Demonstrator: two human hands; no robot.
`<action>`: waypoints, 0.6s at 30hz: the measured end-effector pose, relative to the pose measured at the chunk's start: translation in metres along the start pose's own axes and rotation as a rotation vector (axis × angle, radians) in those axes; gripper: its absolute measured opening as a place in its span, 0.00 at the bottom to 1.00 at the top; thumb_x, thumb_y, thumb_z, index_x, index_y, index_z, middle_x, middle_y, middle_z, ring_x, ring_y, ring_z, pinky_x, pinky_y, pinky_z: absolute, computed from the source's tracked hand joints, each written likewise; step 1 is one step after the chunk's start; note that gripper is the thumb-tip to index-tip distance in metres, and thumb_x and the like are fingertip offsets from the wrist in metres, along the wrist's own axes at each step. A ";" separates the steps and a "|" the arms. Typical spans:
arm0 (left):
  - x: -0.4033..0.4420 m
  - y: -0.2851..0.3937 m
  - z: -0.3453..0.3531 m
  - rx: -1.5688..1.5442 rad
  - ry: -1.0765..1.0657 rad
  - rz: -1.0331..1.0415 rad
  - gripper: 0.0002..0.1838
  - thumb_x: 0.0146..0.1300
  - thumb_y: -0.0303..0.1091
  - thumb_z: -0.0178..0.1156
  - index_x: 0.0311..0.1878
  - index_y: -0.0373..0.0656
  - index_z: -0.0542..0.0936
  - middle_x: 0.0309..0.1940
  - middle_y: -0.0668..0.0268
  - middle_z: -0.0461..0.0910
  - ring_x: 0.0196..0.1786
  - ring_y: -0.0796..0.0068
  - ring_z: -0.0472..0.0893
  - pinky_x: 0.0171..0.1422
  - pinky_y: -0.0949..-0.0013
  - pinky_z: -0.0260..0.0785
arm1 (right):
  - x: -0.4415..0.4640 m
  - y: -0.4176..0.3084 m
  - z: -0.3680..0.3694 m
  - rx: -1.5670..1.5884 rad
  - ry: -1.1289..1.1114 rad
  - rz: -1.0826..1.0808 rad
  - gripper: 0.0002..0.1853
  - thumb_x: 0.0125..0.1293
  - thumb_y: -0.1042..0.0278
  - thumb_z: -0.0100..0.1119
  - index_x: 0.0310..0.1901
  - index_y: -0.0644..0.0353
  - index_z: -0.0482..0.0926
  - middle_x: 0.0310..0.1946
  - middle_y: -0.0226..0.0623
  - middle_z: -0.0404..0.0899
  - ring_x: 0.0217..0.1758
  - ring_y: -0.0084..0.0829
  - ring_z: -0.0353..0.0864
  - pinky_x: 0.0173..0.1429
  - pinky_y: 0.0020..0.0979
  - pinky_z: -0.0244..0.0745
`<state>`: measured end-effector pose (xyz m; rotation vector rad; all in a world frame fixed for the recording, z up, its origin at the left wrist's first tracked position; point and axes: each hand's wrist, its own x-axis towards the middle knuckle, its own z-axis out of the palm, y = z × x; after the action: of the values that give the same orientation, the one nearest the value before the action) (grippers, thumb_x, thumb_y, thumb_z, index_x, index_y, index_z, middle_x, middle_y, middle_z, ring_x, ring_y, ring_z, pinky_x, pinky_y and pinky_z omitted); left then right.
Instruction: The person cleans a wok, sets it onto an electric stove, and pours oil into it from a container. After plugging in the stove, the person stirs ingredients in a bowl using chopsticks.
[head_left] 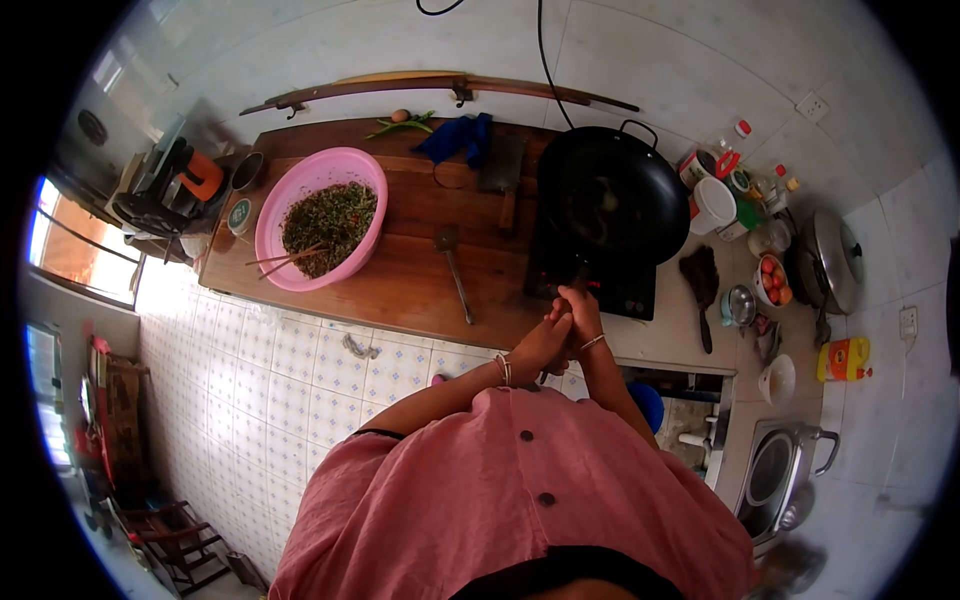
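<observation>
Your left hand (541, 343) and right hand (582, 314) are drawn together in front of your shirt, fingers curled, neither spread. The right sits slightly farther forward, at the near end of the dark handle (583, 272) of a wide, round, black metal wok (608, 195). Whether either hand has a closed grip on that handle: cannot tell, the fingers overlap and hide the contact.

Wok position: directly beyond your hands, resting on a flat black glass cooktop (634, 290) with small red lights lit, its handle pointing back toward you.

Left of your hands, on the brown wooden desk (410, 225): a long-handled metal spatula (459, 285) lies nearest, head away from you. Farther left, a round pink plastic basin (340, 165) holds a chopped green mixture (335, 222); thin wooden chopsticks (285, 262) lean over its near-left rim. Ahead and left of your hands, a broad grey cleaver (502, 168) with a wooden handle lies just left of the wok, a crumpled dark-blue cloth (457, 138) beside it.

Right of your hands: a dark brown brush-like tool (700, 280), then a white bowl (764, 293) of round red-orange produce (774, 277).
</observation>
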<state>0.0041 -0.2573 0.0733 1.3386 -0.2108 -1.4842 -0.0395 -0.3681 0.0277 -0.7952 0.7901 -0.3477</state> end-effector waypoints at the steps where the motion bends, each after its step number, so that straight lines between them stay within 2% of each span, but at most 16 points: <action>1: -0.001 0.002 0.001 -0.013 0.010 -0.014 0.20 0.66 0.50 0.40 0.42 0.39 0.65 0.22 0.64 0.69 0.18 0.75 0.71 0.20 0.71 0.66 | 0.001 0.000 0.000 0.004 -0.005 -0.002 0.12 0.56 0.65 0.58 0.36 0.61 0.68 0.18 0.33 0.70 0.17 0.28 0.72 0.28 0.32 0.73; 11: 0.007 -0.007 -0.003 0.048 0.013 0.003 0.22 0.68 0.52 0.38 0.42 0.39 0.65 0.24 0.64 0.72 0.17 0.76 0.72 0.21 0.71 0.69 | 0.000 0.003 -0.001 0.021 -0.006 -0.026 0.13 0.55 0.65 0.59 0.36 0.61 0.68 0.17 0.33 0.70 0.17 0.29 0.72 0.28 0.32 0.74; 14: 0.008 -0.008 -0.003 0.085 0.015 0.004 0.24 0.66 0.51 0.39 0.47 0.36 0.65 0.23 0.62 0.71 0.19 0.73 0.74 0.23 0.70 0.71 | -0.001 0.002 0.000 0.013 -0.009 -0.030 0.13 0.55 0.65 0.59 0.36 0.62 0.68 0.17 0.34 0.69 0.18 0.29 0.72 0.27 0.32 0.73; 16: 0.007 -0.007 -0.001 0.090 0.041 0.000 0.22 0.68 0.52 0.38 0.42 0.40 0.65 0.24 0.64 0.72 0.18 0.75 0.72 0.21 0.70 0.70 | -0.003 0.001 0.002 0.020 0.001 -0.030 0.13 0.55 0.65 0.59 0.36 0.62 0.68 0.17 0.34 0.69 0.17 0.29 0.72 0.26 0.32 0.73; 18: 0.007 -0.008 -0.002 0.086 0.039 0.000 0.21 0.68 0.52 0.38 0.42 0.40 0.65 0.24 0.64 0.72 0.18 0.75 0.72 0.21 0.71 0.70 | 0.000 0.003 0.000 0.035 -0.002 -0.027 0.13 0.56 0.65 0.58 0.36 0.62 0.68 0.17 0.34 0.69 0.17 0.30 0.72 0.26 0.32 0.73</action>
<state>0.0024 -0.2588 0.0630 1.4354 -0.2516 -1.4616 -0.0398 -0.3656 0.0255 -0.7738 0.7703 -0.3845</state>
